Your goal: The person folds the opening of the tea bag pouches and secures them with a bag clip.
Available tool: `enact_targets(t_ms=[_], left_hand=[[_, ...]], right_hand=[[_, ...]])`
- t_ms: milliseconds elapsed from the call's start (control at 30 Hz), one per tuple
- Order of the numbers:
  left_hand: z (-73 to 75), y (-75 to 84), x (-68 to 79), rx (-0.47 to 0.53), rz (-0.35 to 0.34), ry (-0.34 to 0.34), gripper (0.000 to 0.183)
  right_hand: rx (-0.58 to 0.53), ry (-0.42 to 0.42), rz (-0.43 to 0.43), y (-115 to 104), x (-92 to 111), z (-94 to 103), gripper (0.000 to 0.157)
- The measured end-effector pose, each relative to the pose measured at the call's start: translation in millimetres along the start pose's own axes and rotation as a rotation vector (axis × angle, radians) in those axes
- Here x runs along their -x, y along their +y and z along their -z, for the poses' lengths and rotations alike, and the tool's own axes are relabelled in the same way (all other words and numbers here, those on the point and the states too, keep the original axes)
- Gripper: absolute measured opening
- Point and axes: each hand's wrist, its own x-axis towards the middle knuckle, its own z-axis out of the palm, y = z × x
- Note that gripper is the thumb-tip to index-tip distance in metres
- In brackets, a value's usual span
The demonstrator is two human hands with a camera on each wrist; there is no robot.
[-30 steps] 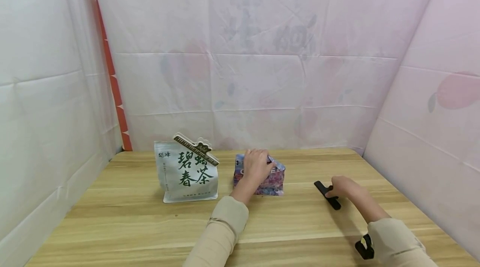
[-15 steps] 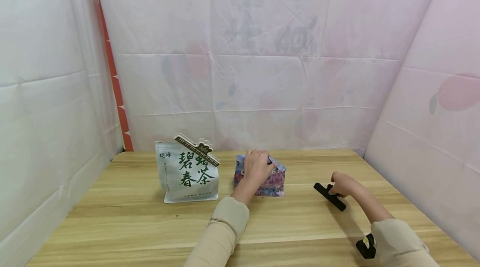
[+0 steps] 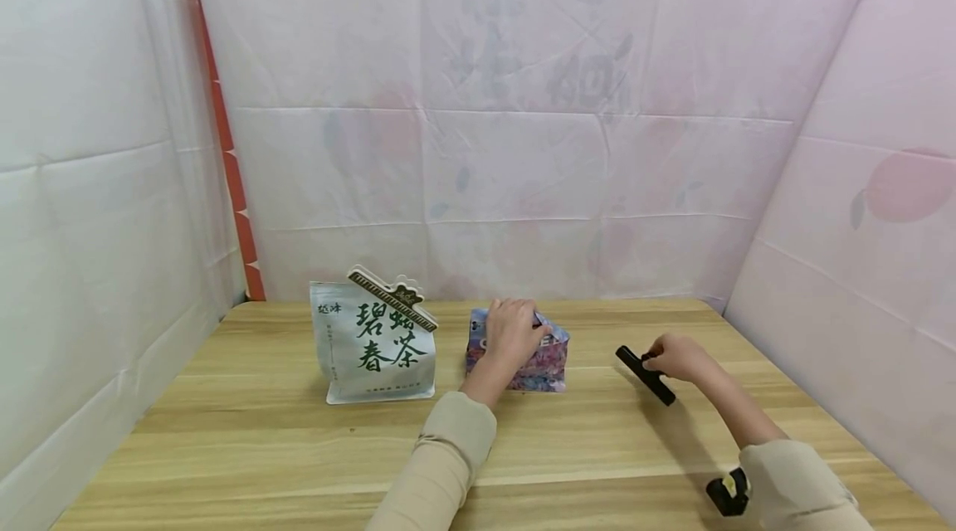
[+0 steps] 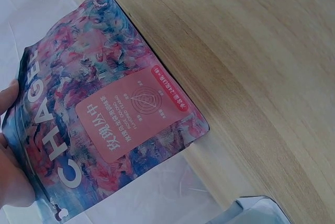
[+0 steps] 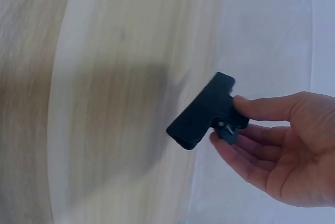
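Note:
In the head view my left hand (image 3: 512,333) grips the top edge of a pink and blue tea pouch (image 3: 541,372), which stands on the table. The left wrist view shows the pouch's printed front (image 4: 99,77), with thumb and fingers pinching its upper edge. Off to the right, my right hand (image 3: 680,358) holds a black bag clip (image 3: 645,375) by its handles. Thumb and fingers pinch those handles in the right wrist view, where the clip (image 5: 201,111) hangs above its shadow. Whether its mouth is spread cannot be made out.
A pale green-white tea bag (image 3: 381,361) stands at left, with a wide patterned clip (image 3: 392,296) slanted across its top corner. By the right sleeve lies a small black object (image 3: 728,492) with a yellow patch. White cloth walls (image 3: 508,166) surround the wooden table (image 3: 284,465).
My right hand has carried the black clip slightly right, then up and left toward the pouch. The left hand and the pouch have stayed in place.

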Motion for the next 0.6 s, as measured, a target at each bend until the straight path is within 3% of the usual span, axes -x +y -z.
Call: enact_targets(t_ms=[167, 600], left_hand=[[-0.3, -0.1, 0.1, -0.001, -0.002, 0.003, 0.03], [0.9, 0.3, -1.1, -0.012, -0.002, -0.018, 0.033]], right_hand=[[-0.034, 0.07, 0.009, -8, -2, 0.8, 0.018], [-0.099, 0.15, 0.021, -27, -6, 3.2, 0.029]])
